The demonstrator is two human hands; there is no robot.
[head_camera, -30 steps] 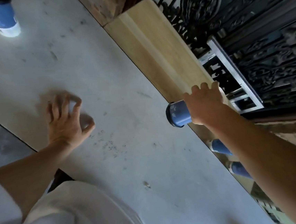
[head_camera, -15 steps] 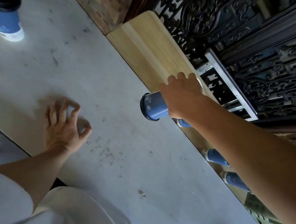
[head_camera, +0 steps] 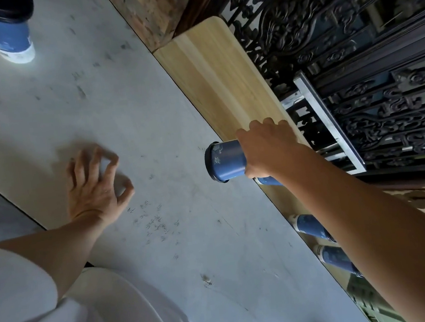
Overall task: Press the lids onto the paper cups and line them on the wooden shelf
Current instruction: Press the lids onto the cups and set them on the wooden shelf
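1. The right grip [head_camera: 270, 152], a bare hand, has its fingers curled round the body of a blue paper cup [head_camera: 228, 162].
2. This cup carries a black lid [head_camera: 208, 162]. It is held at the seam where the wooden shelf [head_camera: 213, 77] meets the grey bench [head_camera: 122, 96], and its lidded end points away from the shelf, over the bench.
3. A second blue cup [head_camera: 269, 181] shows just under the right grip, on the shelf's near stretch.
4. Two more blue cups [head_camera: 311, 226] [head_camera: 337, 257] stand on the shelf closer to the person, partly hidden by the right forearm.
5. The left grip [head_camera: 92, 190] lies well apart from the shelf, propped on the bench by its fingertips. Its fingers are loosely bent and hold nothing visible.
6. A lidded blue cup with a white base [head_camera: 7, 32] stands on the bench at the far corner, well away from the shelf.
7. A dark ornate grille [head_camera: 349, 30] runs along the shelf's outer side.
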